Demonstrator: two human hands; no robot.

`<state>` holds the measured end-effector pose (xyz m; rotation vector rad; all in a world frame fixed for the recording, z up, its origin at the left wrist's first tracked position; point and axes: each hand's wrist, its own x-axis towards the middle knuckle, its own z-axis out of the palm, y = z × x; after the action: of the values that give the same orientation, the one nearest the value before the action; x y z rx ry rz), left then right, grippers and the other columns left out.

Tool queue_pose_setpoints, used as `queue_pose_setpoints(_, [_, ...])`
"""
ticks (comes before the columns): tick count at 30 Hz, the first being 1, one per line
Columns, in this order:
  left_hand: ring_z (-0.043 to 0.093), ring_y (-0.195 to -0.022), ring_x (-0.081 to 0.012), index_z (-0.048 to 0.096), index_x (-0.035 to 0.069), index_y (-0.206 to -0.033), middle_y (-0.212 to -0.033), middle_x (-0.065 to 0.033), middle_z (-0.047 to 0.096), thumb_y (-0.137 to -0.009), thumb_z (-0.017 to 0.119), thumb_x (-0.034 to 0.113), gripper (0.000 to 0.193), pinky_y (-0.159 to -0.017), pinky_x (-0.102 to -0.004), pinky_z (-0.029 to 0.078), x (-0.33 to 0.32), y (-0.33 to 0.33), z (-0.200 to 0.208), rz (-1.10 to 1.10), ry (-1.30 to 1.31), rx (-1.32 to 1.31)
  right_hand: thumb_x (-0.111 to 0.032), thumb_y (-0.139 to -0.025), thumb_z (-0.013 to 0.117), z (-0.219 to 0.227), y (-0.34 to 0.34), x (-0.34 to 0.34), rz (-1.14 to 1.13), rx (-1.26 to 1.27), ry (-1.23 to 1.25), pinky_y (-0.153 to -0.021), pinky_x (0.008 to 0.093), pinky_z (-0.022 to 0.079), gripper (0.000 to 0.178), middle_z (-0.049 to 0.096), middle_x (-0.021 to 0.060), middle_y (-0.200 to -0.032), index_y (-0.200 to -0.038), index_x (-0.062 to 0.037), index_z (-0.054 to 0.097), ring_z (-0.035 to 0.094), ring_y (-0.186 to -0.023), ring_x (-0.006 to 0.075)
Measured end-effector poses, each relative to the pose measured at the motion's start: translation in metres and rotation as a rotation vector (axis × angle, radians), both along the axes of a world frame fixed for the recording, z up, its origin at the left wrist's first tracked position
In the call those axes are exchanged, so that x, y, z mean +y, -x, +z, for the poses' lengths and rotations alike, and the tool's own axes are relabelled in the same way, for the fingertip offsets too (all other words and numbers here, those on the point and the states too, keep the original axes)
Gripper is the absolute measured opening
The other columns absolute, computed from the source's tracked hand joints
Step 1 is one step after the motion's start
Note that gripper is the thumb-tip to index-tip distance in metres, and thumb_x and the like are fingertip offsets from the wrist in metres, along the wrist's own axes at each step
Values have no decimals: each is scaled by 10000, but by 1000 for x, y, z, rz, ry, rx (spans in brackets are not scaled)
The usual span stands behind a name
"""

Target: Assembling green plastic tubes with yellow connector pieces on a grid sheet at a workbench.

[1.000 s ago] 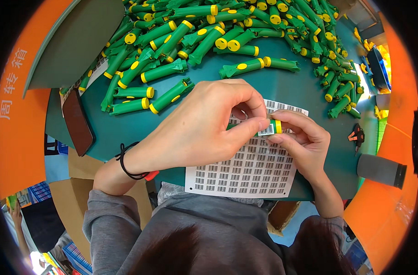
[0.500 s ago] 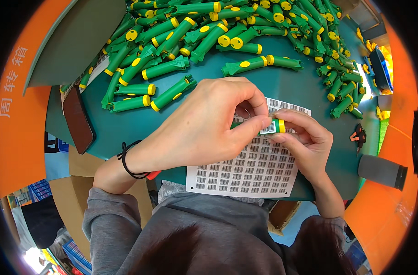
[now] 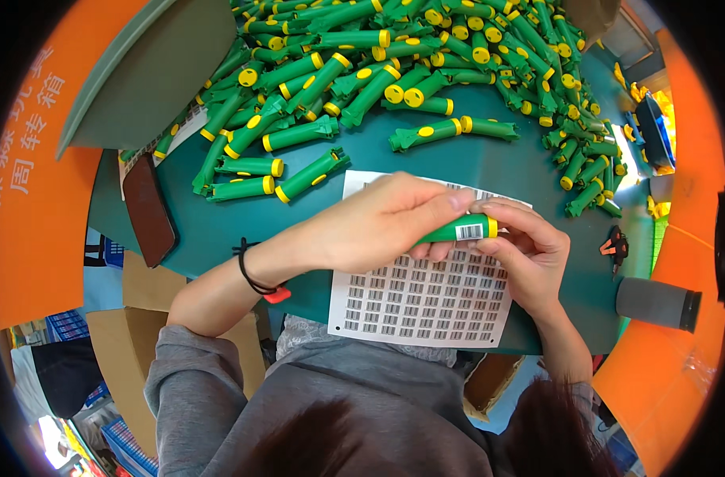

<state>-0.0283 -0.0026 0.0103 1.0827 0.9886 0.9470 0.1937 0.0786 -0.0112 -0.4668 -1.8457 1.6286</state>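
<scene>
A green plastic tube with a yellow end cap (image 3: 442,232) is held level between my two hands. On its side, close to the cap, lies a white barcode sticker (image 3: 469,231). My left hand (image 3: 382,222) is closed round the tube's left part, thumb on top and fingertips below; it hides that end. Thumb and fingers of my right hand (image 3: 537,248) grip the capped end. Beneath both hands a white sheet of barcode stickers (image 3: 340,306) rests on the green table, partly covered by them.
Many similar green tubes (image 3: 299,139) are heaped across the back of the table (image 3: 243,230). A brown flat case (image 3: 149,211) lies at the left. To the right are a grey cylinder (image 3: 656,302) and a small black-and-orange tool (image 3: 614,246). Orange panels (image 3: 52,238) stand on both sides.
My left hand has shifted from pinching at the sticker to wrapping round the tube's left part. More of the tube and the whole sticker now show.
</scene>
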Motion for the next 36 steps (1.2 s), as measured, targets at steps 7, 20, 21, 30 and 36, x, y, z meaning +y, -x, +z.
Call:
queue_pose_setpoints(7, [477,-598,-111,639,-8,-860,-648,-87,562,-1025,528,356,415,-542,-327,407,-17,37,37,526,-288,406,17,-770,767,6,7,16,-189,-156,-162,-952,332,499,524,612,116,-1247,-1270,-10,614,605,-1096,209])
queue_pose_setpoints(20, [660,-979,-233,722,68,-1062,-1050,-90,706,-805,721,-4,267,-847,-350,523,-22,56,45,587,-884,1035,-92,-834,752,0,8,31,-107,-488,-198,-746,245,483,173,636,37,-903,-955,22,708,614,-800,114])
queue_pose_setpoints(21, [650,-960,-257,724,71,-1054,-1049,-83,690,-799,740,19,261,-835,-356,528,-21,29,32,492,-857,1023,-92,-834,752,3,7,31,-126,-514,-195,-746,245,483,173,636,37,-903,-955,22,708,614,-800,114])
queue_pose_setpoints(30, [606,-861,-234,740,64,-968,-997,-34,670,-726,800,73,249,-714,-334,515,10,-7,-19,453,-1058,1063,-132,-878,732,10,-8,31,-62,-469,163,-735,224,491,211,705,44,-936,-1011,32,738,626,-841,77])
queue_pose_setpoints(36, [599,-839,-220,743,74,-925,-953,-24,681,-674,805,44,260,-689,-325,513,6,-4,-28,448,-1115,1097,-145,-876,736,6,-7,33,-49,-470,168,-706,235,468,204,682,45,-891,-995,21,753,602,-794,90])
